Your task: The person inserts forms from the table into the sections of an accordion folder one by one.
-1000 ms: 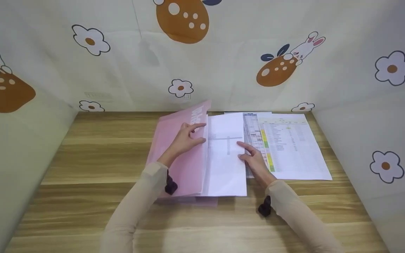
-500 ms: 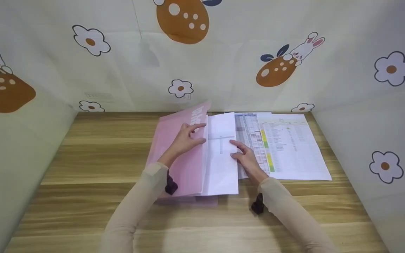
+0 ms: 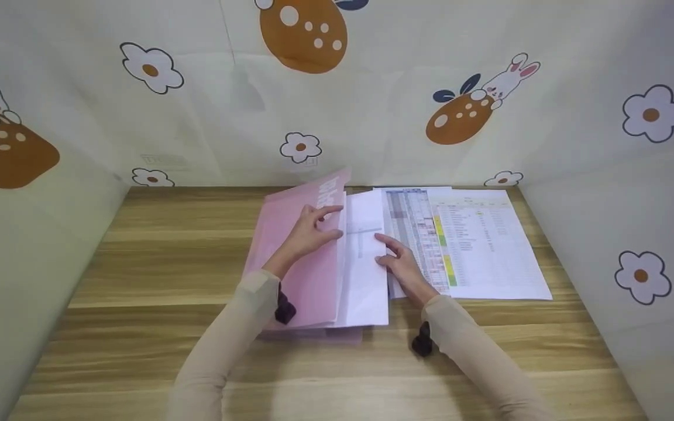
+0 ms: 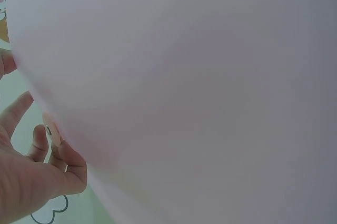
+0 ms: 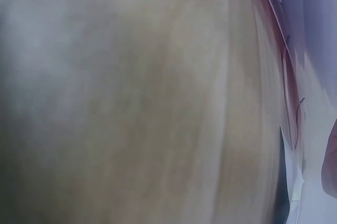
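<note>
A pink plastic folder [image 3: 296,257] lies in the middle of the wooden table [image 3: 138,263], its front cover raised. My left hand [image 3: 309,231] holds that cover up, fingers at its right edge. A white sheet [image 3: 365,275] is partly tucked under the cover. My right hand [image 3: 396,260] presses flat on the sheet's right edge. The left wrist view is filled by the blurred pink cover [image 4: 200,92] with my left hand's fingers [image 4: 37,145] at the lower left. Only a blur of table and pink edges appears in the right wrist view.
Two printed spreadsheet pages [image 3: 477,245] lie on the table right of the folder, one with coloured cells. Cream walls with flower and rabbit prints [image 3: 466,111] close the table in on the left, back and right.
My right hand has slid the white sheet leftward, further under the pink cover, uncovering more of the printed page beside it. The left hand has kept still.
</note>
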Demonstrator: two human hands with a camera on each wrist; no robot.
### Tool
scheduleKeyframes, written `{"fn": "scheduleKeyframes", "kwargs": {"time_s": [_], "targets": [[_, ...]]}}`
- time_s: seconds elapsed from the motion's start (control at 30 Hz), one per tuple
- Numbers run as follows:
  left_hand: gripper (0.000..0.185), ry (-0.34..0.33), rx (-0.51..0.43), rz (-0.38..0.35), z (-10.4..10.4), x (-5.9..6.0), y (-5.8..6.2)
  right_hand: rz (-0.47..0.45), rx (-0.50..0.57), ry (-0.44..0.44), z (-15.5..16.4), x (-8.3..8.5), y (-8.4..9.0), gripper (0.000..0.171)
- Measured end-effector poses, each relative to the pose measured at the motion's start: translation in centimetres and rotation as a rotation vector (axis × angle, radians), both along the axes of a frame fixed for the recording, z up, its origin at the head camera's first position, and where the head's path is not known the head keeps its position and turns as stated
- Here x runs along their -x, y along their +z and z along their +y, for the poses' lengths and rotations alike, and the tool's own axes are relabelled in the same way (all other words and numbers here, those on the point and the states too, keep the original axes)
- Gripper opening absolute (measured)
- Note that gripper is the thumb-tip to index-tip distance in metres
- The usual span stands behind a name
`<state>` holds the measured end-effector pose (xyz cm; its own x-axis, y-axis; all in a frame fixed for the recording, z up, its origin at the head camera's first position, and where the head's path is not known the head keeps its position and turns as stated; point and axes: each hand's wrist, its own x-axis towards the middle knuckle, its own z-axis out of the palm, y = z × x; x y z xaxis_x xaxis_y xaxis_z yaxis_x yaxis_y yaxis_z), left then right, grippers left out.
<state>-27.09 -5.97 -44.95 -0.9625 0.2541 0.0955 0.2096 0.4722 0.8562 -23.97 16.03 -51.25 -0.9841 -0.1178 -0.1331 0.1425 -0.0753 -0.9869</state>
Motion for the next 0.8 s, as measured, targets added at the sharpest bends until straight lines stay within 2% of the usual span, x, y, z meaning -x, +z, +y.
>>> {"fn": "scheduleKeyframes", "kwargs": {"time_s": [0.27,0.5,0.8], "targets": [[0.047,0.000,-0.012,-0.017,0.1,-0.1,0.1,0.021,-0.007,-0.010,-0.3,0.1,-0.5,0.054],[0.049,0.009,-0.001,-0.020,0.1,0.1,0.0,0.073,-0.071,-0.010,-0.9,0.2,-0.6,0.055],[0.047,0.002,-0.031,0.034,0.1,-0.3,0.1,0.095,-0.095,0.011,-1.9,0.4,-0.6,0.055]]}}
